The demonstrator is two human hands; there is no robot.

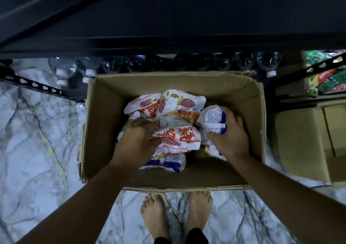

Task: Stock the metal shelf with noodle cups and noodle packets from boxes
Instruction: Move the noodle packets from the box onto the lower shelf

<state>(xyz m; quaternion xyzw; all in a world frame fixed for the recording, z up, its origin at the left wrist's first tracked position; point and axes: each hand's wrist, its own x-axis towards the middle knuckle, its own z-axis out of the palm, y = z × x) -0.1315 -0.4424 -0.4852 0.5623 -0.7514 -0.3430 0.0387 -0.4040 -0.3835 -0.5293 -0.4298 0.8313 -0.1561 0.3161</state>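
Observation:
An open cardboard box (104, 112) stands on the floor below me, holding several white, orange and blue noodle packets (182, 103). My left hand (136, 140) reaches into the box and grips a crumpled orange-and-white packet (179, 139) near the middle. My right hand (230, 137) curls round a white-and-blue packet (213, 120) at the right side of the pile. The dark metal shelf (168, 43) runs across the top of the view, its upper board bare and in shadow.
Clear water bottles (63, 69) line the lower shelf level behind the box. A second cardboard box (303, 142) stands to the right, with green and red packets (329, 79) above it. My bare feet (176, 215) stand on the marble-patterned floor (37, 140).

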